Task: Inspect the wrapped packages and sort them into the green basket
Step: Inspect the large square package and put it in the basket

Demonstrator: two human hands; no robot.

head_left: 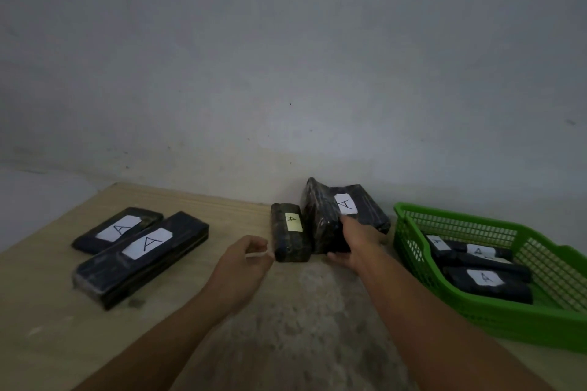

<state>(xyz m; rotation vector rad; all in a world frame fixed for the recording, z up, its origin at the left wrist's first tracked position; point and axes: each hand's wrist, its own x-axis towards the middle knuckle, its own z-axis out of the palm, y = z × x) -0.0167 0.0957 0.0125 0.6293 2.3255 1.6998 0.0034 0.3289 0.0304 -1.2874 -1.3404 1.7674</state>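
Observation:
Black wrapped packages with paper labels marked "A" lie on a wooden tabletop [47, 311]. My right hand [357, 243] grips a tilted package [320, 219] at the table's middle back, its near end lifted. Behind it lies another package [365, 208] with a white label. A smaller package [289, 236] with a yellow label lies just left. My left hand [244, 267] hovers beside that one, fingers loosely curled, holding nothing that I can make out. The green basket [508, 320] at the right holds three labelled packages [486, 284].
Two long packages [139, 259] lie at an angle on the left of the table, one [116, 228] partly behind the other. A grey wall stands close behind the table. The tabletop's middle front is stained grey.

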